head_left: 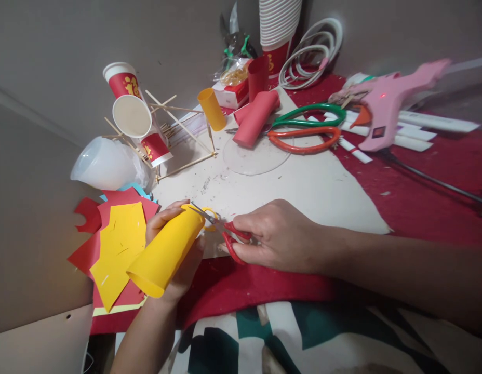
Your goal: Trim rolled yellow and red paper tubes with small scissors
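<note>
Red cloth (431,213) under white sheet (326,189), grey walls (178,47) behind; left hand (186,270) grips yellow tube (166,252), right hand (280,236) scissors (228,243)

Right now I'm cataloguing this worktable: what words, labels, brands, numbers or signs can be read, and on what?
"福": in gold on the upper cup.
Gold marks on the lower cup and cup stack: too small or partly hidden to read surely.
Any marking on the pink glue gun: too small to read.
</note>
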`<state>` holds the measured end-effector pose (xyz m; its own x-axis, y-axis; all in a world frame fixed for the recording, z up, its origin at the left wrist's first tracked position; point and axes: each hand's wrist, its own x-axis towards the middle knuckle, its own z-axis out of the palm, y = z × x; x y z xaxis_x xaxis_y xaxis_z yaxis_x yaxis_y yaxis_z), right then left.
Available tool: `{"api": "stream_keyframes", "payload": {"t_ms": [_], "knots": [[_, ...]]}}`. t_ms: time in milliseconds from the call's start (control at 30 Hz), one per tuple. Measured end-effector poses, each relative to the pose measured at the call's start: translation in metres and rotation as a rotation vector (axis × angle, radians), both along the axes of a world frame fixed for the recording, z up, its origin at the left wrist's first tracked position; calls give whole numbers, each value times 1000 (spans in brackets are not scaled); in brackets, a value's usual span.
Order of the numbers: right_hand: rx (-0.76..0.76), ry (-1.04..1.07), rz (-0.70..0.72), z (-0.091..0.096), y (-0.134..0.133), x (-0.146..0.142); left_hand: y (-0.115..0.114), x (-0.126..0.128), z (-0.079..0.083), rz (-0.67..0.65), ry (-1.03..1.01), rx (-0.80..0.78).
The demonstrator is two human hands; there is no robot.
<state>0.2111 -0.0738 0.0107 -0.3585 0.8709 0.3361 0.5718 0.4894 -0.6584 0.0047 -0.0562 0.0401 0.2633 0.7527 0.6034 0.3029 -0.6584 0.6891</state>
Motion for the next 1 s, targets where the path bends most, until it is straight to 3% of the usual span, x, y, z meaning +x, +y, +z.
{"api": "stream_keyframes", "payload": {"t_ms": [267,633,1000], "knots": [[76,-14,14,-2,1,0,2,2,-3,-23,-42,5],[4,-26,13,-2,1,0,5,-5,6,-108,-1,-107],[-22,-50,33,0,1,0,6,-7,8,-111,33,-87]]}}
